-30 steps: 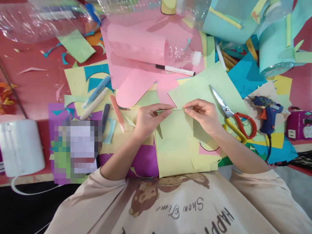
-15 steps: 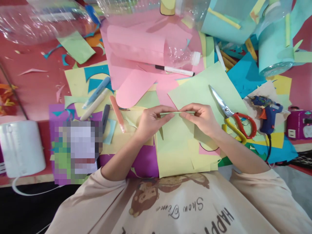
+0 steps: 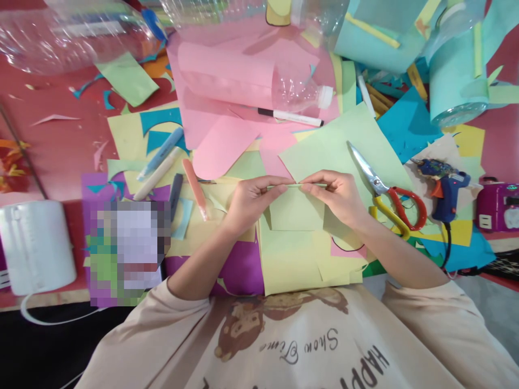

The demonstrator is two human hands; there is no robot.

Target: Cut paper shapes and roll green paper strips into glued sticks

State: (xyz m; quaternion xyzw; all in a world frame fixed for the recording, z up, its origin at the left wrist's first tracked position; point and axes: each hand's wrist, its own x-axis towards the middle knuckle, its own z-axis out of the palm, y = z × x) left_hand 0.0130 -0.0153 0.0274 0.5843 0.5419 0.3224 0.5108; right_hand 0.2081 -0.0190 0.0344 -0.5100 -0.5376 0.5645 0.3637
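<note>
Left hand (image 3: 253, 204) and right hand (image 3: 341, 197): each pinches, thumb against fingertips, the upper edge of a pale green paper piece (image 3: 295, 213). Left holds the 9 o'clock end, right the 3 o'clock end, both equally near. The pinched edge looks folded or rolled into a thin ridge, long axis 9 to 3 o'clock. The loose part extends toward 6 o'clock over yellow sheets (image 3: 292, 259). Scissors (image 3: 385, 190) lie at 3 o'clock of the right hand, blades pointing about 10 o'clock. Glue gun (image 3: 445, 188) beyond them. Marker (image 3: 290, 115) at 12 o'clock.
</note>
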